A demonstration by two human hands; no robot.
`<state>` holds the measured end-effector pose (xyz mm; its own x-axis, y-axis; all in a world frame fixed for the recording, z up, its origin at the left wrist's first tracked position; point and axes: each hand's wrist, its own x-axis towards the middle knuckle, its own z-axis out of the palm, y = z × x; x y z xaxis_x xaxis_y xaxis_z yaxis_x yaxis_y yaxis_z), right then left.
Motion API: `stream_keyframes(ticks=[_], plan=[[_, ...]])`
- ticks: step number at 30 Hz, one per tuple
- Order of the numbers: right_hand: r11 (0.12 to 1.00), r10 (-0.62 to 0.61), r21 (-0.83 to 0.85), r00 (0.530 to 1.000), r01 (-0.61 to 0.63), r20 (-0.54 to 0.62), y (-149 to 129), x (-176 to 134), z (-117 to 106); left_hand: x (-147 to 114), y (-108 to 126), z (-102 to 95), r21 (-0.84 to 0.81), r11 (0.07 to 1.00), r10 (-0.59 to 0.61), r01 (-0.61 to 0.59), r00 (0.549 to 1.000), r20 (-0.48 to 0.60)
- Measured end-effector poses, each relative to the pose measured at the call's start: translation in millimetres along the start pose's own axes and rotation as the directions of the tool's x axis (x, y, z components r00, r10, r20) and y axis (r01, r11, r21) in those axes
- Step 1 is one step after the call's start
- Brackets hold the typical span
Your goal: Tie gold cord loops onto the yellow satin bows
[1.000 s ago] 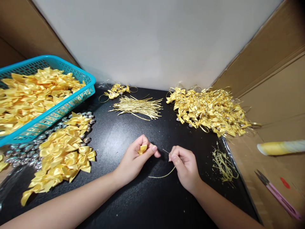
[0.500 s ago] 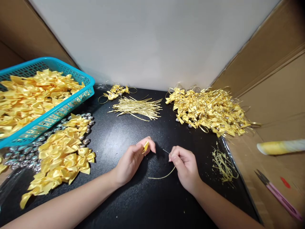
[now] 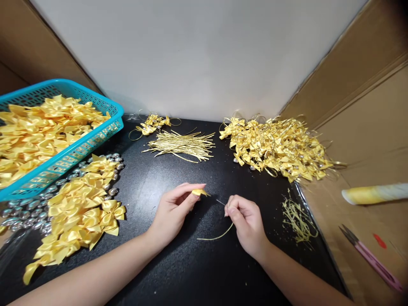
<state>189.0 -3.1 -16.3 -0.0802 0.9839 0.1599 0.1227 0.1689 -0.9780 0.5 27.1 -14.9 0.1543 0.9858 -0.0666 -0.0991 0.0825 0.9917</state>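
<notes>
Between thumb and fingers, my left hand (image 3: 174,210) pinches a small yellow ribbon bow (image 3: 199,192), mostly hidden by the fingers. To its right, my right hand (image 3: 245,221) is closed on a thin needle (image 3: 220,202) whose tip points up and left toward the bow, a short gap apart. A gold cord (image 3: 216,237) hangs from below the right fingers and curves left over the black table. Whether the cord is threaded through the needle cannot be made out.
A turquoise basket (image 3: 120,111) of yellow bows stands at the left, above loose bows (image 3: 76,208) and silver beads (image 3: 28,208). Cut gold cords (image 3: 181,145) lie at the back centre. Finished looped bows (image 3: 277,146) heap at back right, near cord scraps (image 3: 299,221) and pink snips (image 3: 371,259).
My left hand has turned, bringing the bow to the right, with its tip now facing the needle. The right hand has barely moved. The camera view has shifted slightly.
</notes>
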Motion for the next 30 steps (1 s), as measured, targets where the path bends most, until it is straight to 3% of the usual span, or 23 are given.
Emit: stream_keyframes(ticks=[4, 10, 15, 18, 22, 30], plan=[[1.0, 0.007, -0.007, 1.0, -0.007, -0.003, -1.4, -0.1, -0.3, 0.2, 1.8, 2.0, -0.164, 0.974, -0.147, 0.154, 0.988, 0.049], [1.0, -0.004, -0.021, 1.0, 0.005, 0.008, -3.2, -0.6, 0.0, 1.4, 6.1, 3.4, -0.243, 0.952, -0.171, 0.185, 0.982, 0.077], [1.0, -0.013, -0.007, 1.0, 0.014, 0.028, -4.3, -0.2, 0.6, 2.3, 4.8, 5.1, -0.285, 0.915, -0.281, 0.285, 0.958, 0.056], [1.0, -0.015, -0.015, 0.998, 0.016, 0.062, -4.8, 0.6, 0.7, 2.4, 4.1, 6.4, -0.384, 0.851, -0.321, 0.359, 0.933, 0.162], [0.999, -0.04, -0.03, 0.994, 0.043, 0.098, -6.4, 1.0, 1.3, 0.2, 4.4, 6.0, -0.503, 0.707, -0.355, 0.497, 0.865, 0.356], [0.987, -0.135, -0.073, 0.986, 0.143, 0.099, -10.3, -0.6, 3.8, -0.6, 10.1, 4.1, -0.613, 0.483, -0.326, 0.625, 0.778, 0.537]])
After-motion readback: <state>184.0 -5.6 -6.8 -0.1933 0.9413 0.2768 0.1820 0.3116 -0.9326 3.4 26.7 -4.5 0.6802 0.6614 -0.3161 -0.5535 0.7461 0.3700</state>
